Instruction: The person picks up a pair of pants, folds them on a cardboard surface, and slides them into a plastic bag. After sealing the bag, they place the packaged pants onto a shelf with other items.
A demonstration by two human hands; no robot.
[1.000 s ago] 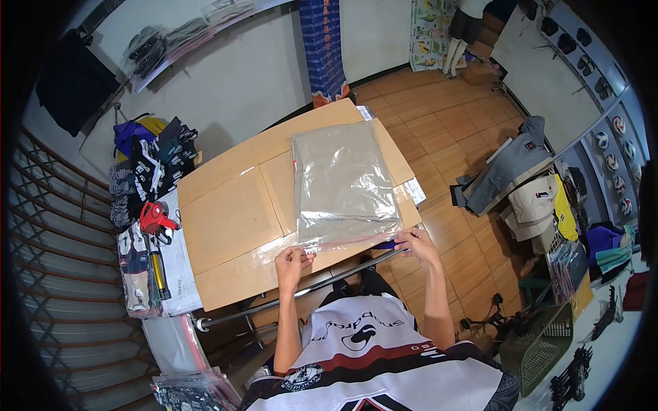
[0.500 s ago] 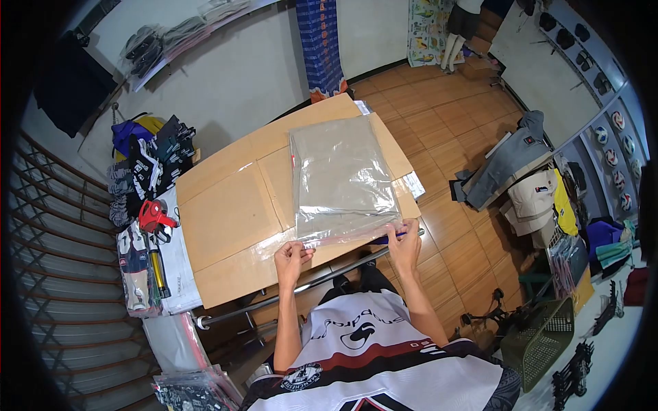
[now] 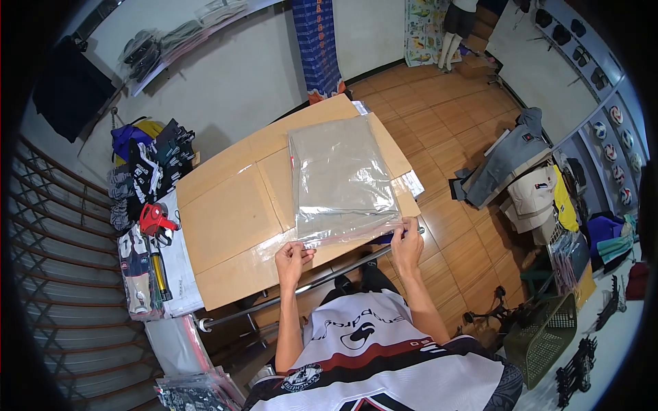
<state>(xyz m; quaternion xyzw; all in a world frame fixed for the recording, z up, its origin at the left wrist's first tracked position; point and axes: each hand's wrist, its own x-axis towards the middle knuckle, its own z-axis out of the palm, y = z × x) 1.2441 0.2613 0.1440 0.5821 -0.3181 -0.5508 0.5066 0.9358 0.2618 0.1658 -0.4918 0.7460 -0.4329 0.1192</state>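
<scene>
A clear plastic bag (image 3: 339,175) with a folded grey-beige garment inside lies flat on a cardboard sheet (image 3: 229,202). Its near edge, a reddish strip, faces my body. At the left end of that edge, my left hand (image 3: 293,262) pinches the plastic between thumb and fingers. My right hand (image 3: 408,248) has its fingers closed on the opposite end, at the bag's near right corner. Between the two hands the edge runs fairly straight. The exact spot under my right fingertips is hidden.
A red tape dispenser (image 3: 157,218) and packed clothing (image 3: 139,274) lie left of the cardboard. A metal rail (image 3: 308,283) runs along the near side. Folded clothes (image 3: 154,161) are piled at the far left. To the right stand garments (image 3: 504,164) and a green basket (image 3: 543,339).
My right hand has shifted slightly right and toward me along the bag's near edge. My left hand and the bag stay almost where they were.
</scene>
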